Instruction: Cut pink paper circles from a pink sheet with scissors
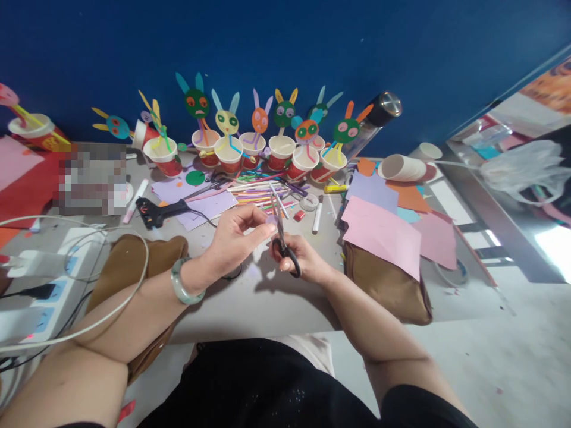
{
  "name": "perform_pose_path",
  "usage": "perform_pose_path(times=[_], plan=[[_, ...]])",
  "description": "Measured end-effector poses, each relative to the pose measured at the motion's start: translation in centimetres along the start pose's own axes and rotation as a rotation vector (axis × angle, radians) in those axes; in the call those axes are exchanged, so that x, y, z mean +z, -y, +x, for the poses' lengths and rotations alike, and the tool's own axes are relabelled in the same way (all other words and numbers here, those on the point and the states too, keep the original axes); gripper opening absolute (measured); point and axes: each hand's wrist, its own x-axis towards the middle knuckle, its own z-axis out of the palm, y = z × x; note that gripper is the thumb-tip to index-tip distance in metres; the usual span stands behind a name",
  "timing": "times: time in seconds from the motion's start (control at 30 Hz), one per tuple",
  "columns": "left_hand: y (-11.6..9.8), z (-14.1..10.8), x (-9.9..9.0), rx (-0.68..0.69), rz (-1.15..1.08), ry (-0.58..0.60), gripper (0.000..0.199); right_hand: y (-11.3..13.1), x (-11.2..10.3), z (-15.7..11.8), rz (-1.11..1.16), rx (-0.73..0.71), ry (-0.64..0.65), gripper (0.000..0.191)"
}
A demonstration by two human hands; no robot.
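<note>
My right hand (297, 257) is closed round the black handles of a pair of scissors (279, 220), their blades pointing up and away from me. In a pinch, my left hand (241, 238) holds a small piece of purple paper (271, 220) beside the blades. Fingers partly hide that paper, so its outline is unclear. Just beyond my hands lies a spread of coloured sticks (254, 193). A black glue gun (160, 211) rests on the table left of my left hand, near sheets of purple paper (196, 221).
Paper cups (229, 156) with paper rabbit figures (226, 122) line the blue wall. Pink paper (383, 229) lies over a brown pouch (388, 282) at right. A power strip (66, 279) and white cable (145, 255) are at left. A flask (372, 122) leans behind the cups.
</note>
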Motion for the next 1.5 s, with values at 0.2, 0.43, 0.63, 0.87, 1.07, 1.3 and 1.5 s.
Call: perform_pose_path(times=[0.2, 0.43, 0.63, 0.87, 1.07, 1.3, 1.5], plan=[[-0.01, -0.07, -0.11, 0.006, 0.011, -0.012, 0.021, 0.13, -0.02, 0.01, 0.024, -0.001, -0.001, 0.070], [0.01, -0.06, -0.10, 0.008, 0.001, -0.022, 0.020, 0.02, -0.02, 0.02, 0.006, -0.024, 0.008, 0.070], [0.08, -0.08, -0.08, 0.024, 0.009, -0.022, 0.020, -0.08, 0.03, 0.06, 0.019, -0.017, -0.003, 0.070], [0.10, -0.02, -0.20, 0.033, -0.005, -0.031, 0.020, -0.05, 0.04, -0.07, 0.044, -0.005, 0.002, 0.070], [0.05, 0.05, -0.22, 0.019, -0.055, -0.038, 0.019, -0.07, -0.01, 0.05, 0.057, 0.003, 0.006, 0.069], [0.18, 0.20, -0.25, 0.011, -0.083, -0.035, 0.019, -0.02, -0.01, 0.01, 0.042, 0.009, 0.001, 0.069], [0.29, 0.18, -0.32, 0.034, -0.088, -0.040, 0.019, -0.23, -0.06, -0.06, 0.050, 0.013, 0.005, 0.069]])
